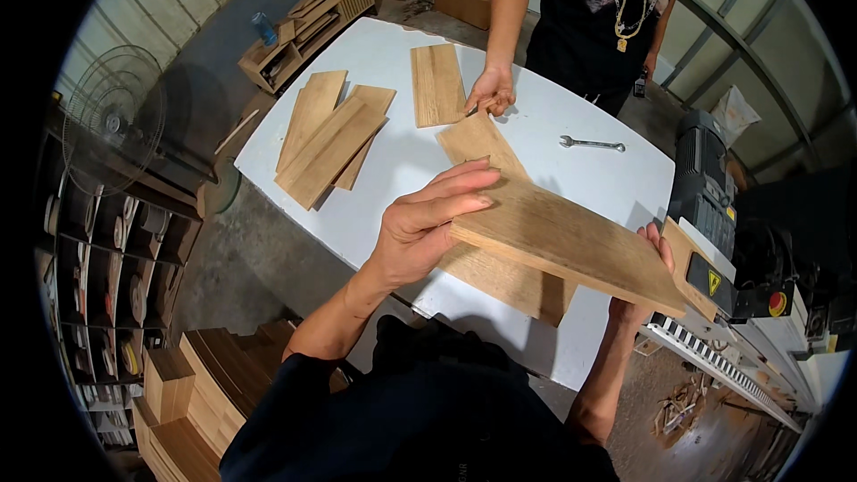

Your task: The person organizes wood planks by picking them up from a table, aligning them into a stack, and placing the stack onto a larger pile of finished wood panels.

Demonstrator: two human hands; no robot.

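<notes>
A flat wooden board (571, 236) is lifted above the white table, tilted down toward the right. My left hand (428, 219) grips its left end, fingers over the top. At the right end my right hand (650, 281) holds it from the far edge and underneath; part of that hand is hidden behind the board. Below lies another wooden board (518, 284), partly covered by the held one. Beyond, a further board (478, 136) lies at an angle, with another person's hand (493, 91) at its far end. Something small and dark in that hand is unclear.
The white table (393, 62) also carries a pile of boards (335, 143) on the left, a single board (437, 85) and a wrench (592, 144). A machine with a motor (705, 174) stands at the right. A fan (114, 120) and shelves (120, 277) are on the left.
</notes>
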